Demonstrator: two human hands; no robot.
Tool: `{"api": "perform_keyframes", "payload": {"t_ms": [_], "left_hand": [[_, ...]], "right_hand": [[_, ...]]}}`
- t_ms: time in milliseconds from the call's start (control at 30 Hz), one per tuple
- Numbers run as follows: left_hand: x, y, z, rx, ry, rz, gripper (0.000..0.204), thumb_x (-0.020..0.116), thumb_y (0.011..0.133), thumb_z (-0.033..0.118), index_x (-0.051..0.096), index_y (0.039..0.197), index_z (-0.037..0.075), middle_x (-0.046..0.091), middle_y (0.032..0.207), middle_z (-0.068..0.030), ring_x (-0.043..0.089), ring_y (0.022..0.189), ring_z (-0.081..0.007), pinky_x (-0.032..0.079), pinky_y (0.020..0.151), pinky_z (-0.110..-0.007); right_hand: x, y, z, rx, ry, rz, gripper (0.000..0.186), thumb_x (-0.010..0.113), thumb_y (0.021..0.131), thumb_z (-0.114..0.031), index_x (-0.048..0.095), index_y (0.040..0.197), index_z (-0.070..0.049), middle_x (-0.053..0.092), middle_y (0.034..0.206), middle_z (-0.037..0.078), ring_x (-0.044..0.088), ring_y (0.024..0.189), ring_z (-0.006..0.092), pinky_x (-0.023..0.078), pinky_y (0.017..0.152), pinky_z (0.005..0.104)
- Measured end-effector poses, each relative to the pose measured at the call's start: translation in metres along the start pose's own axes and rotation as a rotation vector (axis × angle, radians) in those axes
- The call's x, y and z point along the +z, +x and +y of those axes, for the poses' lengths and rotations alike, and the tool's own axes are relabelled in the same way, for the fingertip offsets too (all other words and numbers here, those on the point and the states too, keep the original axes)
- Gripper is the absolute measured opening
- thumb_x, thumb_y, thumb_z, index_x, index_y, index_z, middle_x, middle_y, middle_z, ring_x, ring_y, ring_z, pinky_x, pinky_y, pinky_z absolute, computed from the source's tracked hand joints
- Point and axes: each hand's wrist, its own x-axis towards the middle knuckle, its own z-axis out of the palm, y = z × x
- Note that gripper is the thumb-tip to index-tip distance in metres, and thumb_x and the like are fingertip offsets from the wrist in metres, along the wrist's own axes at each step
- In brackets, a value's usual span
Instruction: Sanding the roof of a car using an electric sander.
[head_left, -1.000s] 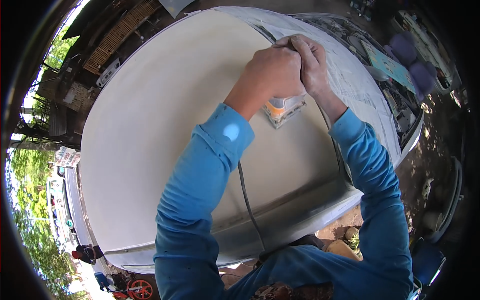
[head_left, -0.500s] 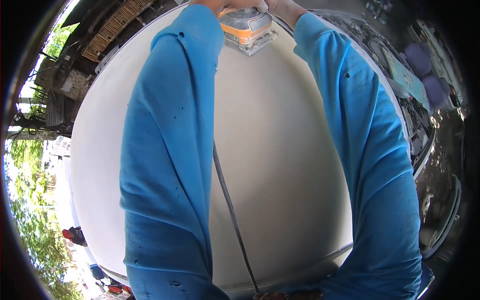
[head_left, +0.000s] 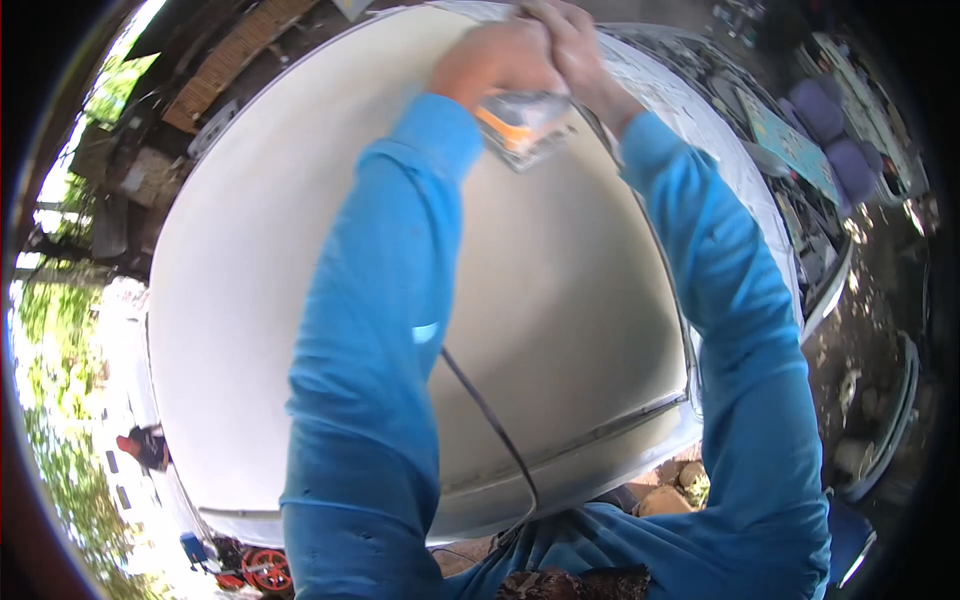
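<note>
Both of my arms, in blue sleeves, reach forward over a car's pale cream roof panel (head_left: 560,260). My left hand (head_left: 500,62) is closed over the top of an orange and grey electric sander (head_left: 520,125), whose flat square pad rests on the panel. Beside and partly beyond it, my right hand (head_left: 578,55) is closed at the sander's far right side, its fingers bent and smeared by motion. The grips are partly hidden by the hands themselves. A dark cord (head_left: 485,405) runs across the panel from under my left forearm toward my body.
A dark seam (head_left: 665,250) and pale body parts border the panel on the right. Purple rounded objects (head_left: 820,110) and a light blue board (head_left: 785,140) lie beyond. At far left a person in a red cap (head_left: 145,447) is near a red-wheeled motorcycle (head_left: 265,568).
My hands and the sander have come nearer and a little to the right. The view has shifted, showing more of the panel's near edge, and the cord now bends near my body.
</note>
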Motion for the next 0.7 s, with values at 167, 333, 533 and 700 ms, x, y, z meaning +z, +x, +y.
{"api": "perform_keyframes", "payload": {"t_ms": [167,333,533,700], "left_hand": [[0.014,-0.067,0.079,0.055,0.02,0.057,0.04,0.075,0.064,0.031,0.076,0.092,0.004,0.074,0.095,-0.0175,0.072,0.092,-0.0313,0.056,0.083,-0.042],[0.03,-0.132,0.15,0.252,-0.028,0.222,0.032,0.074,0.054,0.025,0.072,0.078,0.004,0.07,0.075,-0.0125,0.07,0.075,-0.029,0.055,0.068,-0.041],[0.059,-0.189,0.213,0.372,-0.128,0.311,0.019,0.072,0.056,0.025,0.069,0.064,0.008,0.066,0.064,-0.0051,0.066,0.066,-0.0235,0.049,0.063,-0.04],[0.063,-0.2,0.201,0.357,-0.117,0.285,0.02,0.072,0.057,0.029,0.07,0.062,0.01,0.066,0.062,-0.0021,0.065,0.064,-0.0214,0.047,0.062,-0.038]], "right_hand": [[-0.037,-0.095,-0.068,0.034,-0.081,0.045,0.032,0.05,0.096,-0.022,0.069,0.099,0.004,0.067,0.101,0.011,0.061,0.099,0.0198,0.045,0.094,0.0328],[-0.079,-0.182,-0.116,0.046,-0.171,0.096,0.033,0.045,0.102,-0.022,0.066,0.1,0.004,0.065,0.098,0.009,0.059,0.094,0.0158,0.046,0.088,0.0312],[-0.131,-0.287,-0.108,-0.142,-0.45,0.236,0.05,0.033,0.097,-0.03,0.057,0.12,0.008,0.065,0.105,0.016,0.062,0.098,0.0251,0.048,0.093,0.0362],[-0.143,-0.291,-0.087,-0.169,-0.433,0.112,0.057,0.037,0.096,-0.036,0.049,0.13,0.007,0.059,0.123,0.019,0.06,0.11,0.0293,0.048,0.099,0.0371]]}}
